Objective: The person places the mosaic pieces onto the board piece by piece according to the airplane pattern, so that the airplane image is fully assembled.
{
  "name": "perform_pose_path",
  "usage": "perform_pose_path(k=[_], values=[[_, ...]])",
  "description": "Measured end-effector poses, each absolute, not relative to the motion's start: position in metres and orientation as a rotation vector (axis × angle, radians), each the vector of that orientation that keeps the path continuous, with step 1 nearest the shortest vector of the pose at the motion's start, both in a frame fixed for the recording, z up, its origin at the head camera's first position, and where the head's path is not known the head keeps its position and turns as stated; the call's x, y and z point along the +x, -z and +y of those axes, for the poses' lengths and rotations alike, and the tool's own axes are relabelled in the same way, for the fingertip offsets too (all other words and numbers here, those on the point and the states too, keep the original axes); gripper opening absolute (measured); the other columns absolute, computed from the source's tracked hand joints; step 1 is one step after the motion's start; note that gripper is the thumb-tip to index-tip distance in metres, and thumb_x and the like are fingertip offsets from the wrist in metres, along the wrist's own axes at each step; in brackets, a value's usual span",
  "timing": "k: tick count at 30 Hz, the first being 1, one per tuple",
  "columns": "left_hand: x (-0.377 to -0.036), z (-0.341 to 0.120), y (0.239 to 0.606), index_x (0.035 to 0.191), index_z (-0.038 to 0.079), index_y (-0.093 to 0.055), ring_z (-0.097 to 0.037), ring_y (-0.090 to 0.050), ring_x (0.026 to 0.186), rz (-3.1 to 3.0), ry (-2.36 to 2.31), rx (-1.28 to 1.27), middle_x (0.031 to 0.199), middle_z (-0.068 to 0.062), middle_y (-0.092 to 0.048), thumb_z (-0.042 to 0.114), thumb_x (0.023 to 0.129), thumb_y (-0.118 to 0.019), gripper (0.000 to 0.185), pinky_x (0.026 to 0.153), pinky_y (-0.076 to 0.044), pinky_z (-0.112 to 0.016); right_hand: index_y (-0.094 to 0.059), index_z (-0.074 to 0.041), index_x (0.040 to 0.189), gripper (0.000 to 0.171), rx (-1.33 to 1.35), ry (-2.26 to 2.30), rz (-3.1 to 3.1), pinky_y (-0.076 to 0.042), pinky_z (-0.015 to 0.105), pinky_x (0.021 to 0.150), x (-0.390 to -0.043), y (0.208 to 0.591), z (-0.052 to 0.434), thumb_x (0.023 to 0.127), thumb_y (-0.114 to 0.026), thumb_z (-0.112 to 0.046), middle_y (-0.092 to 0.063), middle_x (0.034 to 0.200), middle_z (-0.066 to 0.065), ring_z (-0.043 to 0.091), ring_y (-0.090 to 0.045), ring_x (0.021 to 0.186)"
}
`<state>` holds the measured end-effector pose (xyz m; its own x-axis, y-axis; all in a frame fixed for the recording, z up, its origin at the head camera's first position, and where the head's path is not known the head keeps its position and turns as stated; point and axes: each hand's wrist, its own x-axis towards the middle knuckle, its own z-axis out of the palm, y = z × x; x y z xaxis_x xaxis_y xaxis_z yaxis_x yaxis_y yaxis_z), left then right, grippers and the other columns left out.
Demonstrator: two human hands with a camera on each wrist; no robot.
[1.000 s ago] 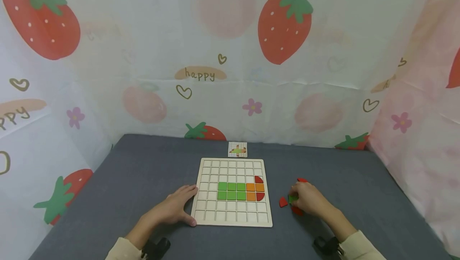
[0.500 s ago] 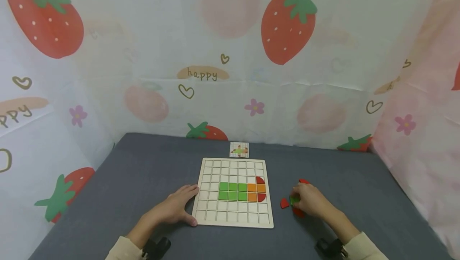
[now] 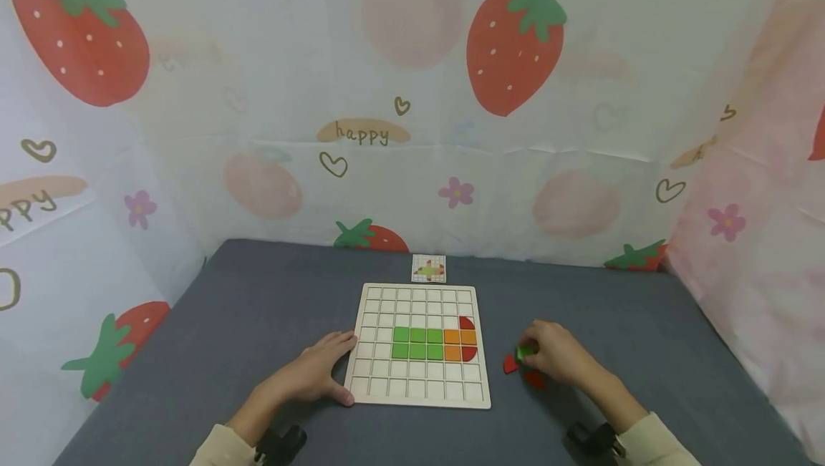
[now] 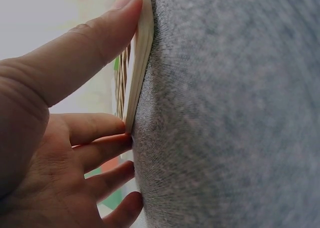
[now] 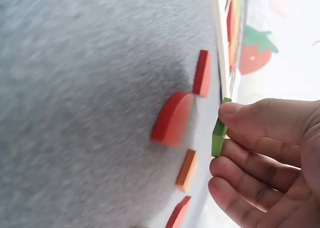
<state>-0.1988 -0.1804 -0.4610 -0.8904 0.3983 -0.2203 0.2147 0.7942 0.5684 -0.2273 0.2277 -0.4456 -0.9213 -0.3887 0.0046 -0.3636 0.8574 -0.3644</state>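
Observation:
My left hand rests at the left edge of a pale wooden grid board, fingers extended. In the left wrist view its thumb lies against the board's rim, and the fingertips touch the cloth. Green and orange squares, with red quarter-round tiles, sit in the grid's cells. To the right of the board, my right hand pinches a green tile between thumb and fingers, held just off the table. Under and beside it lie loose red tiles.
In the right wrist view, an orange tile and another red piece also lie on the cloth. A small printed pattern card is behind the board. Grey cloth covers the table; a strawberry-print curtain surrounds it.
My right hand has lifted slightly with the green tile, moving up from the loose pieces. The left hand stays at the board's edge.

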Motion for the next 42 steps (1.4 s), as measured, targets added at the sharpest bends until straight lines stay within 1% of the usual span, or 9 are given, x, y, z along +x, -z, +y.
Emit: perform_pose_path(k=[9,15,21,24,30,33,42], values=[[-0.200,-0.180,0.461,0.146,-0.005,-0.039,-0.045,-0.024,0.146,2.652,-0.793,0.490,0.154,-0.022,-0.035,0.030,0.065,-0.088,0.100,0.109,-0.022,-0.068,-0.075,-0.005,0.088,0.011,-0.684,0.634,2.984,-0.048,0.025,0.064,-0.230,0.438,0.211,0.077,-0.077,-0.006,-0.060,0.080,-0.001,0.009,-0.054,0.073],[-0.201,-0.180,0.462,0.145,-0.005,-0.040,-0.045,-0.024,0.145,2.659,-0.785,0.481,0.154,-0.022,-0.036,0.029,0.065,-0.088,0.100,0.109,-0.023,-0.068,-0.074,-0.006,0.089,0.012,-0.762,0.680,2.983,-0.046,0.024,0.064,-0.235,0.437,0.196,0.078,-0.076,-0.008,-0.060,0.082,-0.002,0.008,-0.052,0.073],[-0.200,-0.181,0.464,0.145,-0.005,-0.040,-0.046,-0.025,0.145,2.659,-0.789,0.474,0.154,-0.022,-0.036,0.028,0.065,-0.088,0.100,0.109,-0.023,-0.068,-0.074,-0.006,0.091,0.013,-0.769,0.708,2.953,-0.047,0.022,0.065,-0.241,0.438,0.174,0.079,-0.077,-0.009,-0.059,0.082,-0.002,0.009,-0.052,0.074],[-0.200,-0.180,0.464,0.145,-0.005,-0.040,-0.046,-0.025,0.145,2.659,-0.793,0.469,0.154,-0.022,-0.037,0.028,0.064,-0.088,0.099,0.109,-0.023,-0.068,-0.074,-0.006,0.092,0.013,-0.785,0.714,2.938,-0.045,0.022,0.064,-0.243,0.438,0.162,0.080,-0.077,-0.009,-0.059,0.082,-0.002,0.008,-0.051,0.074],[-0.201,-0.180,0.467,0.145,-0.004,-0.041,-0.045,-0.025,0.145,2.666,-0.770,0.440,0.154,-0.020,-0.037,0.028,0.064,-0.088,0.099,0.108,-0.023,-0.069,-0.074,-0.004,0.093,0.014,-0.909,0.721,2.903,-0.044,0.020,0.063,-0.249,0.438,0.142,0.080,-0.076,-0.010,-0.062,0.083,0.001,0.009,-0.051,0.072],[-0.201,-0.179,0.467,0.145,-0.003,-0.041,-0.045,-0.026,0.145,2.669,-0.770,0.432,0.154,-0.020,-0.037,0.028,0.063,-0.089,0.099,0.108,-0.023,-0.069,-0.074,-0.004,0.094,0.014,-0.933,0.710,2.876,-0.042,0.021,0.063,-0.252,0.439,0.130,0.082,-0.075,-0.010,-0.063,0.084,0.000,0.008,-0.048,0.072],[-0.201,-0.178,0.463,0.145,-0.003,-0.041,-0.044,-0.026,0.145,2.678,-0.766,0.433,0.154,-0.020,-0.037,0.027,0.063,-0.089,0.099,0.107,-0.024,-0.071,-0.075,-0.004,0.097,0.016,-1.050,0.688,2.816,-0.049,0.027,0.071,-0.254,0.442,0.096,0.082,-0.074,-0.010,-0.067,0.090,0.003,0.013,-0.058,0.079]])
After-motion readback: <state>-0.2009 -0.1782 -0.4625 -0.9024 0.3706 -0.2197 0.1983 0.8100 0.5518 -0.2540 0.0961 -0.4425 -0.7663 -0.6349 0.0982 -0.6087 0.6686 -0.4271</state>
